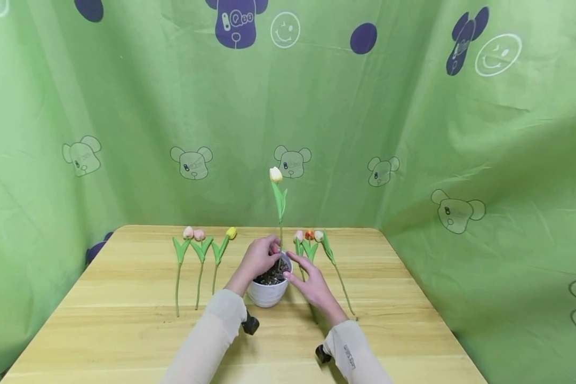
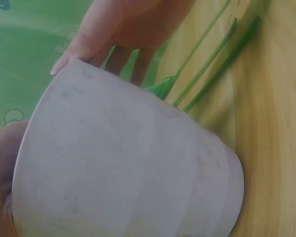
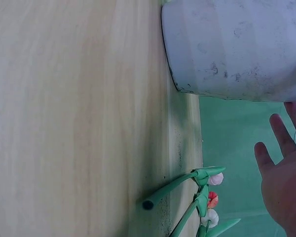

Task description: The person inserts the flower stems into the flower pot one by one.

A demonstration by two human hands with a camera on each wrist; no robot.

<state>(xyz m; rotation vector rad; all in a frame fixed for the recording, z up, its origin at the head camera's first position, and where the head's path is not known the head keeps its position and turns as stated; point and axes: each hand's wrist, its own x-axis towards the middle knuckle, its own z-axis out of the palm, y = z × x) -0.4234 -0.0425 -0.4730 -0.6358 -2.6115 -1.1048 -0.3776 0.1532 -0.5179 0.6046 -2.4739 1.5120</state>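
Observation:
A white pot (image 1: 268,296) with dark soil (image 1: 268,277) stands on the table, and a white tulip (image 1: 276,175) rises upright from it. My left hand (image 1: 260,257) reaches over the pot and pinches the tulip's lower stem between curled fingers and thumb. My right hand (image 1: 314,287) is at the pot's right side, its thumb and fingers spread at the rim. In the left wrist view the pot (image 2: 113,148) hides most of the left hand (image 2: 1,177). In the right wrist view the right hand (image 3: 288,182) has outstretched fingers.
To the left lie two pink tulips (image 1: 199,235) and a yellow tulip (image 1: 231,233). Right of the pot are a pink tulip (image 1: 298,236), a red-orange tulip (image 1: 309,234) and a white one (image 1: 319,236). A green curtain (image 1: 336,117) surrounds the wooden table (image 1: 393,341).

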